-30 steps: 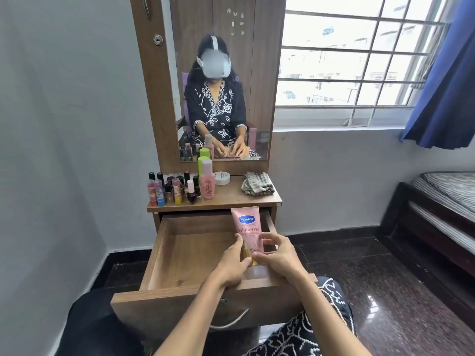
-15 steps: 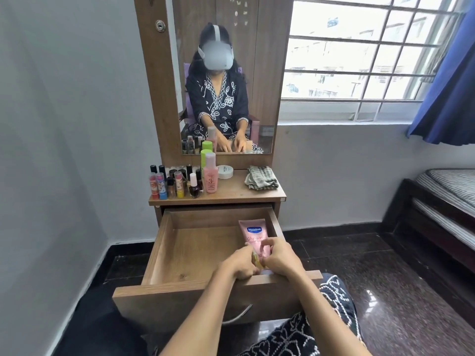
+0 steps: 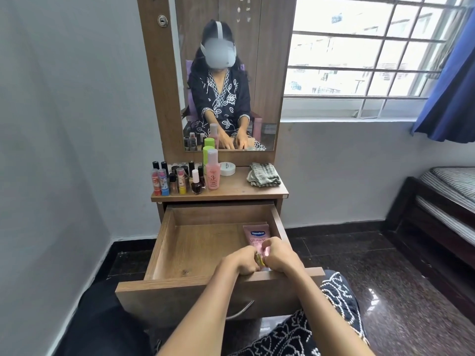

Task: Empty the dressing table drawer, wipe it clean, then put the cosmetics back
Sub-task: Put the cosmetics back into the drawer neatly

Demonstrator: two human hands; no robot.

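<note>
The wooden drawer [image 3: 164, 240] of the dressing table stands pulled out. A pink Vaseline lotion tube [image 3: 255, 235] lies flat along the drawer's right side, cap end toward me. My left hand [image 3: 240, 260] and my right hand [image 3: 276, 255] both hold the tube's lower end, fingers curled round it. On the tabletop [image 3: 236, 190] stand several nail polish bottles [image 3: 177, 179], a pink bottle [image 3: 212, 173], a green bottle [image 3: 207, 154] and a white round tin [image 3: 227, 168]. A folded grey cloth [image 3: 263, 174] lies at the tabletop's right.
A mirror [image 3: 231, 73] backs the table. A bed [image 3: 442, 201] stands at the right, with a window and a blue curtain [image 3: 452, 86] above. A grey wall runs along the left. My lap sits under the drawer front.
Both hands have lowered the lotion tube from upright above the drawer down onto the drawer floor on its right side.
</note>
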